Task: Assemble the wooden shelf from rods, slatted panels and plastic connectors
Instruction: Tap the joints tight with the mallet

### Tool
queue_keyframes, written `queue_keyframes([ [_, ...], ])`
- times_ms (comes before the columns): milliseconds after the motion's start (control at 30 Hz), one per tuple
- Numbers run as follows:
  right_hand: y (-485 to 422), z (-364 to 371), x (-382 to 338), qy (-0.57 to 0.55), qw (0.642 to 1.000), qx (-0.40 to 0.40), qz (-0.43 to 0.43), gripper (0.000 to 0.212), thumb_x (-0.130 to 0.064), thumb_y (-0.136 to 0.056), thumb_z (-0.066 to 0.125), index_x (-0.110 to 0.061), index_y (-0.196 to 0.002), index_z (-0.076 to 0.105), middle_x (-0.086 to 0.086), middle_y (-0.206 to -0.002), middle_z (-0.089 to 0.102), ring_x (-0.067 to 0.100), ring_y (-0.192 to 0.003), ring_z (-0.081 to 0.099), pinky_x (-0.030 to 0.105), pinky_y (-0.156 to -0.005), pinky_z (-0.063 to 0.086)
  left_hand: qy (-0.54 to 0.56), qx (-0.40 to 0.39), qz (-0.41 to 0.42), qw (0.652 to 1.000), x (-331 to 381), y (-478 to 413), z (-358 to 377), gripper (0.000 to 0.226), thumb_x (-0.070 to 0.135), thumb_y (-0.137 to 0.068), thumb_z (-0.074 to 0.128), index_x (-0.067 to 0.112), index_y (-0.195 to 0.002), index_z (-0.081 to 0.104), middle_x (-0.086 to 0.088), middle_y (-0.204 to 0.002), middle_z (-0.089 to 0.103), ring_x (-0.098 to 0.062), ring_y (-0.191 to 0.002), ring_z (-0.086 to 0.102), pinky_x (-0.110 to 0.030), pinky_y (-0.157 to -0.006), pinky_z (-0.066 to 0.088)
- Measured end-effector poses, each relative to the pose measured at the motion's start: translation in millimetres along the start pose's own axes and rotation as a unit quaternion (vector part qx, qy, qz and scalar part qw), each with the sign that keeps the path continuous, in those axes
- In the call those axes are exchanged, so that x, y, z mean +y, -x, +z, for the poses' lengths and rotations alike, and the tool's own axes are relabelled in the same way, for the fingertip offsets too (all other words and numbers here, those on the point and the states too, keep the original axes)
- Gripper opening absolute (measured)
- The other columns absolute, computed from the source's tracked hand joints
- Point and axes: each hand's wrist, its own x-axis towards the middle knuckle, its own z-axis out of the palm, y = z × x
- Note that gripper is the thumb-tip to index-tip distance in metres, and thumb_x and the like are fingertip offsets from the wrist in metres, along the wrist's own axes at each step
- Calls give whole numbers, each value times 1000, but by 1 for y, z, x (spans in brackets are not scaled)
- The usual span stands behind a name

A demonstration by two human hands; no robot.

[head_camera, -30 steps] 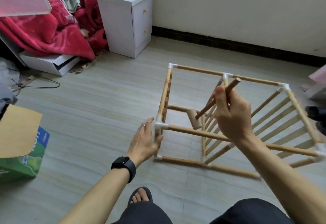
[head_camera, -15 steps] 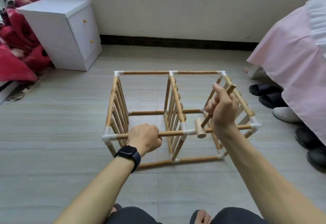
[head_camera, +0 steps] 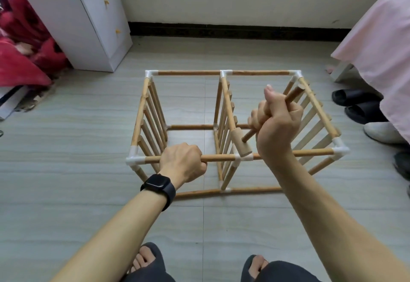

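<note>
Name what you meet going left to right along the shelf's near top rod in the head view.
In order: left corner connector → left hand → mallet head → right hand → right corner connector.

Matt pale wood rods (head_camera: pixel 188 73) and mallet (head_camera: pixel 240 143), smooth white plastic connectors (head_camera: pixel 225 73), glossy white cabinet (head_camera: pixel 73 26).

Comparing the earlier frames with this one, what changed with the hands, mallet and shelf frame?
The left hand left the corner connector, where it lay open, and now grips the front top rod. The head of the mallet has come down to the middle connector; contact is unclear. The right hand holds the mallet handle as before; the shelf frame still stands on the floor.
</note>
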Motion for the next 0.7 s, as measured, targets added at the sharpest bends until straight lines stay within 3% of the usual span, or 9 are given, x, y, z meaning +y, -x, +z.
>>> queue_keyframes([
  [133, 13, -5, 9, 82, 995, 20, 51, 46, -17, -102, 46, -15, -56, 46, -10, -45, 39, 8, -40, 38, 31, -42, 27, -7, -2, 2, 1000, 0, -3, -2, 34, 42, -90, 48, 24, -61, 55, 6, -60, 55, -16, -52, 52, -27, -50, 40],
  [233, 16, -28, -4, 227, 972, -4, 56, 52, -42, -105, 37, -12, -63, 49, -4, -56, 49, 5, -57, 54, 19, -62, 44, -10, -4, 2, 1000, -2, -5, -4, 33, 41, -90, 48, 24, -63, 55, 6, -61, 56, -16, -53, 53, -28, -51, 41],
  [300, 28, -53, -12, 346, 935, -32, 71, 65, -65, -101, 27, -14, -73, 57, -4, -59, 53, 7, -61, 57, 20, -67, 45, -11, -4, 2, 1000, -5, -7, -5, 33, 41, -91, 49, 24, -64, 55, 6, -62, 56, -15, -54, 53, -28, -52, 42],
  [333, 38, -66, -17, 348, 931, -35, 103, 67, -73, -97, 28, -17, -81, 62, -2, -58, 51, 8, -56, 55, 20, -62, 44, -11, -4, 2, 1000, -6, -9, -6, 32, 41, -91, 49, 24, -64, 55, 6, -63, 57, -15, -54, 53, -29, -52, 43],
  [400, 58, -87, -28, 245, 952, -33, 183, 61, -75, -92, 41, -19, -91, 66, 0, -57, 44, 12, -48, 48, 24, -49, 43, -17, -4, 4, 1000, -8, -11, -8, 31, 41, -91, 49, 25, -65, 56, 6, -64, 57, -16, -56, 55, -29, -53, 43],
  [500, 86, -107, -42, 121, 964, 16, 236, 55, -65, -91, 53, -14, -81, 72, 7, -57, 50, 17, -48, 51, 23, -45, 46, -27, -3, 5, 1000, -9, -13, -10, 32, 41, -92, 48, 25, -66, 57, 6, -63, 57, -15, -54, 54, -28, -49, 38],
  [567, 98, -113, -49, 100, 963, 33, 247, 54, -60, -92, 56, -11, -83, 76, 9, -59, 57, 18, -50, 55, 24, -47, 48, -33, -2, 7, 999, -9, -13, -10, 32, 41, -93, 48, 25, -66, 58, 7, -61, 57, -14, -53, 53, -27, -48, 35],
  [700, 106, -109, -57, 68, 954, -35, 289, 34, -45, -91, 68, -16, -103, 79, 14, -98, 74, 20, -72, 67, 25, -65, 55, -29, -16, 0, 999, -10, -13, -10, 32, 41, -94, 49, 25, -69, 60, 7, -63, 60, -14, -56, 57, -27, -51, 39],
])
